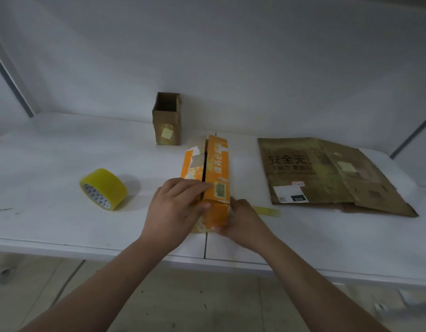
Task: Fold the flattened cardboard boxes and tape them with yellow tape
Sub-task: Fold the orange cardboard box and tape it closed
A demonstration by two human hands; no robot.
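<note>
Orange cardboard box lies mid-counter, long axis running away from person, far flaps open toward wall, top seam slightly parted. Left hand grips near end from left, fingers over top. Right hand clasps near right corner. Yellow tape roll left of box; flattened brown cardboard right.

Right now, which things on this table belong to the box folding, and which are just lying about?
In the job: orange box, held by left hand and right hand; yellow tape roll; tape strip; flattened brown cardboard; upright brown box.
Lying about: a dark mark or scrap, far left.
</note>
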